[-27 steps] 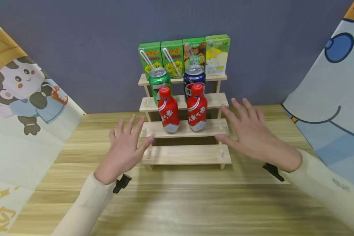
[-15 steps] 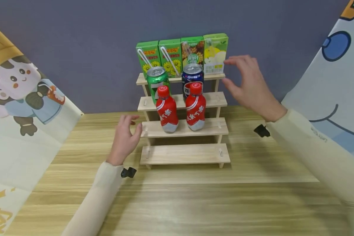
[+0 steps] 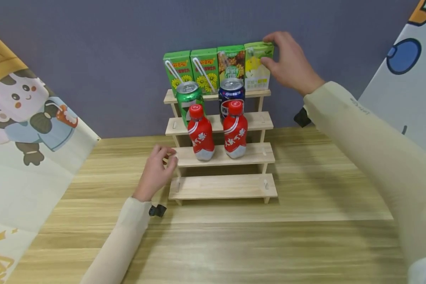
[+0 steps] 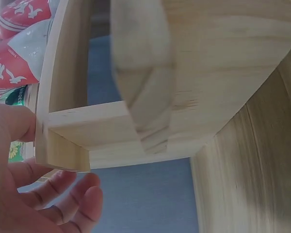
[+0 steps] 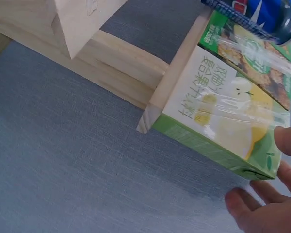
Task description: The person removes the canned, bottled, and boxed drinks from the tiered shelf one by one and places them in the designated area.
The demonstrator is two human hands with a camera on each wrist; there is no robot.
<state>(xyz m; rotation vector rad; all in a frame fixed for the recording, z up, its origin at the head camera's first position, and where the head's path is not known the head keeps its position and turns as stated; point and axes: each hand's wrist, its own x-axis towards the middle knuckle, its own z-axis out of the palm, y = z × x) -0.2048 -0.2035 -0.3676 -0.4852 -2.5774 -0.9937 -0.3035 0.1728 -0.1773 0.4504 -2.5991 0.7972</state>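
A stepped wooden rack (image 3: 223, 186) stands against the wall. My left hand (image 3: 155, 167) is at the left end of its second step from the bottom; in the left wrist view the thumb lies over the board's end and the fingers curl beneath. My right hand (image 3: 287, 59) grips the upper right corner of a pale green juice box (image 5: 223, 104), thumb on its front and fingers behind. That box stands upright on the top step, rightmost in a row beside a brown-and-green juice box (image 3: 231, 63) and two green drink boxes (image 3: 179, 65) with straws.
Two red bottles (image 3: 201, 136) stand on the step my left hand is at. Behind them, one step up, are a green can (image 3: 189, 96) and a dark blue can (image 3: 232, 94). A grey-blue wall (image 3: 127, 79) backs the rack; printed panels (image 3: 32, 118) flank the wooden table (image 3: 234, 244).
My right hand has risen from beside the rack to the pale green juice box and taken its top corner. My left hand has drawn in its fingers and moved right to the rack's edge.
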